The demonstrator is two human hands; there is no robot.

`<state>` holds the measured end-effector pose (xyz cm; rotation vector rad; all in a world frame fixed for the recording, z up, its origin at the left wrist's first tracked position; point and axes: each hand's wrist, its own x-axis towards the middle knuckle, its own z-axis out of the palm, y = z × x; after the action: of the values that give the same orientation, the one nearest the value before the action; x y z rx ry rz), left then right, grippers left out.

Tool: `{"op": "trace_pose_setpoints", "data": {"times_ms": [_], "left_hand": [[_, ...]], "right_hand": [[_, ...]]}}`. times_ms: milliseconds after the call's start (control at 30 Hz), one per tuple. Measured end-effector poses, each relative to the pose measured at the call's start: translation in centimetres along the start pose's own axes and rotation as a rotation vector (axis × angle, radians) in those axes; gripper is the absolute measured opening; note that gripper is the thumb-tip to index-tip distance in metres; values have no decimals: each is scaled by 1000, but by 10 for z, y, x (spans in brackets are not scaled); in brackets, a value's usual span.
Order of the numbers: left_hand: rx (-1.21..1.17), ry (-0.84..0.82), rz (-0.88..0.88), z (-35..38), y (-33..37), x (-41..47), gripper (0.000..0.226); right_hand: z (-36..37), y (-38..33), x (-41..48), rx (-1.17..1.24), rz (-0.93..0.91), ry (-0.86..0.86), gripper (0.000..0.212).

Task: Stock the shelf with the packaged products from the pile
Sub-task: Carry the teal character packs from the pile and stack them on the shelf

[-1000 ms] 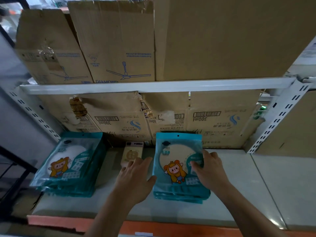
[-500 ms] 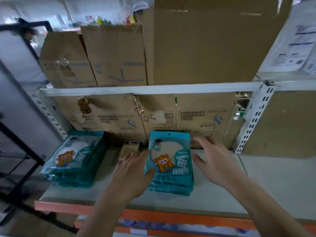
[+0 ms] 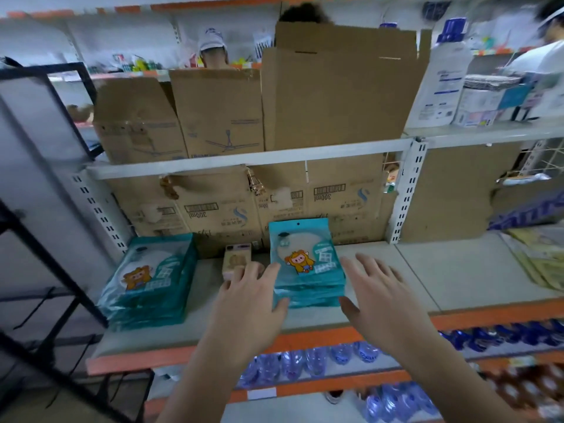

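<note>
Now both hands had drawn back from the centre stack of teal plastic packets with a cartoon animal print (image 3: pixel 306 270), which a second earlier they had pressed from either side. The left hand (image 3: pixel 248 303) hung at lower centre, fingers spread, with only its thumb at the stack's lower left corner; whether it touched was unclear. The right hand (image 3: pixel 377 297) floated just right of the stack, fingers fanned wide, holding nothing and clear of the packets. The camera view had also pulled back and up, so more of the store showed than before.

The stack lay flat on the grey shelf board with an orange front edge (image 3: pixel 442 270), at centre frame. A second, taller pile of the same teal packets (image 3: pixel 152 279) sat at the left end of the board, well apart from the first. Between the two, towards the back, rested a small beige box (image 3: pixel 235 261), partly hidden by the left fingers. Brown cardboard cartons printed with "300ml" (image 3: pixel 274 199) lined the back of the shelf. Above, on a white shelf, stood taller brown cardboard boxes with a ceiling-fan drawing (image 3: pixel 219 114). At lower right, blurred blue water bottles (image 3: pixel 308 361) filled the shelf beneath. A black metal frame (image 3: pixel 45 254) crossed the left side.
</note>
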<state>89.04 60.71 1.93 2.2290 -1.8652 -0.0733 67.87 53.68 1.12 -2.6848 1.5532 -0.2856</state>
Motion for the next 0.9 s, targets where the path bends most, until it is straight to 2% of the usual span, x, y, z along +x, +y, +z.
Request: {"op": "trace_pose_setpoints", "data": {"times_ms": [267,467,700,900], "left_hand": [[6,32,60,2,7,-21,58],[-9,-15,146,19,43,-13,61],[-9,-51,315,42,132,16,57],[0,-100,466,80,253,53,54]], "right_hand": [[-8,-6,-29,-49,37,-51,67],[-15,23,-57,-62,134,-77,68],[-36,108,-88,-58,304,-29,63],[-44,227,-124,-26,481,-26,61]]}}
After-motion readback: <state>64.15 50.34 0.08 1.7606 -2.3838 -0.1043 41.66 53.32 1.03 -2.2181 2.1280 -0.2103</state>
